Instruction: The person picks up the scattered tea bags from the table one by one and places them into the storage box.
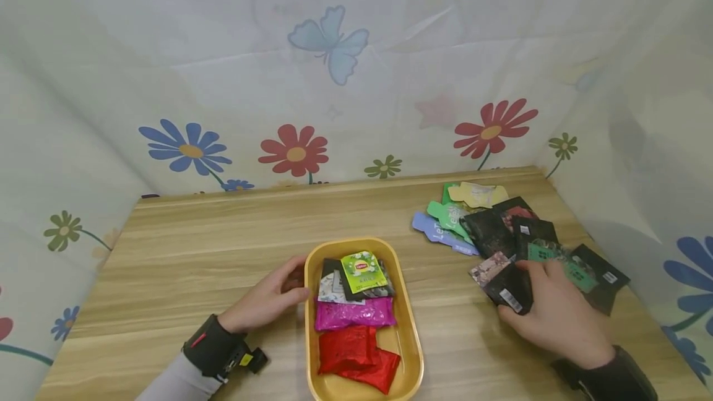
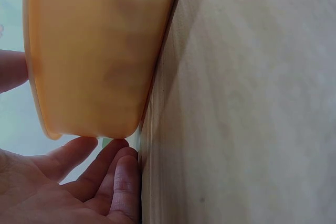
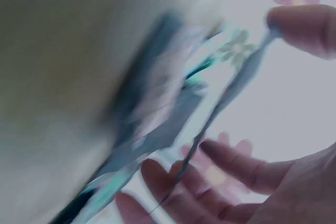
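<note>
My right hand (image 1: 559,311) pinches a black tea sachet (image 1: 517,282) with a white barcode label. In the right wrist view that sachet (image 3: 236,85) appears edge-on between thumb and fingers. Beneath and beside it lies a pile of other sachets, among them a black sachet with a green band (image 1: 576,274). My left hand (image 1: 267,299) rests against the left side of a yellow tray (image 1: 409,320), its fingers (image 2: 123,182) touching the wall. Inside the tray are a yellow-green Lipton sachet (image 1: 363,271), dark sachets, a magenta packet (image 1: 355,314) and red packets (image 1: 348,351).
Blue (image 1: 440,232), green (image 1: 445,214) and yellow (image 1: 479,194) shaped packets lie at the back right of the wooden table (image 1: 223,234), next to more black sachets (image 1: 490,234). A flower-printed curtain (image 1: 390,110) stands behind the table and along its sides.
</note>
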Motion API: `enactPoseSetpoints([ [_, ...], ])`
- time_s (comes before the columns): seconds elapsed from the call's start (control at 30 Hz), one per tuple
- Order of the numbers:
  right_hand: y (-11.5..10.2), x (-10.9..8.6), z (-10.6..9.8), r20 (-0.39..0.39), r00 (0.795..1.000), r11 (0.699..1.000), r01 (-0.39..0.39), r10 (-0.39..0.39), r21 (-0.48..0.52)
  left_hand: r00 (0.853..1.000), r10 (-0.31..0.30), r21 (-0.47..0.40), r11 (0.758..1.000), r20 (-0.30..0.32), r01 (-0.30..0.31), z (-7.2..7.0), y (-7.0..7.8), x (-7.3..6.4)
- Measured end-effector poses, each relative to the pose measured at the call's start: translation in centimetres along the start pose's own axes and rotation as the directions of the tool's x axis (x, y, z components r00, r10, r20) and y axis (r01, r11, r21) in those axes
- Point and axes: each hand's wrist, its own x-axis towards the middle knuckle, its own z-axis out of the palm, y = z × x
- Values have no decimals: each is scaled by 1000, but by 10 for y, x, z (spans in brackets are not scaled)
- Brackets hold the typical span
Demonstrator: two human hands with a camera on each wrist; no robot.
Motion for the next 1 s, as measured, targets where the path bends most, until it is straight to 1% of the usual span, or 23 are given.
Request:
enactPoseSetpoints([
  [0.1, -22, 5, -4, -47, 992, 991, 124, -121, 53, 1000, -8, 8, 1000, -4, 8, 0, 1, 0],
  [0.17, -37, 10, -5, -81, 976, 973, 211, -204, 90, 1000, -18, 19, 1000, -6, 18, 1, 2, 0],
  [0.23, -52, 16, -5, -109, 952, 948, 297, -285, 119, 1000, -24, 27, 999, -7, 24, 1, 3, 0],
  [0.27, -60, 19, -5, -125, 936, 930, 344, -328, 133, 1000, -26, 32, 999, -9, 27, 2, 4, 0],
  [0.3, -68, 22, -5, -138, 916, 906, 396, -377, 148, 1000, -28, 36, 999, -10, 28, 2, 4, 0],
  [0.37, -84, 30, -3, -152, 868, 851, 494, -472, 181, 1000, -27, 36, 999, -13, 28, 2, 5, 0],
  [0.43, -100, 38, -1, -156, 809, 779, 588, -567, 217, 1000, -23, 33, 999, -16, 24, 2, 5, -1],
  [0.5, -115, 46, 2, -157, 739, 694, 671, -655, 261, 1000, -19, 29, 999, -18, 19, 2, 4, -1],
  [0.57, -131, 55, 5, -162, 668, 614, 737, -727, 283, 1000, -14, 27, 1000, -18, 15, 2, 3, -1],
  [0.63, -145, 63, 7, -168, 607, 547, 783, -777, 296, 1000, -12, 24, 1000, -14, 12, 1, 2, -2],
  [0.67, -152, 66, 8, -172, 583, 523, 799, -794, 296, 1000, -11, 22, 1000, -11, 11, 1, 2, -1],
  [0.73, -164, 71, 8, -176, 547, 486, 823, -819, 296, 1000, -5, 17, 1000, -7, 6, 1, 1, -1],
  [0.83, -177, 77, 8, -175, 520, 456, 836, -836, 303, 1000, -3, 14, 1000, -5, 3, 1, 1, -1],
  [1.0, -190, 84, 8, -162, 496, 426, 841, -853, 334, 1000, 6, 15, 1000, -3, -6, -1, 2, -1],
])
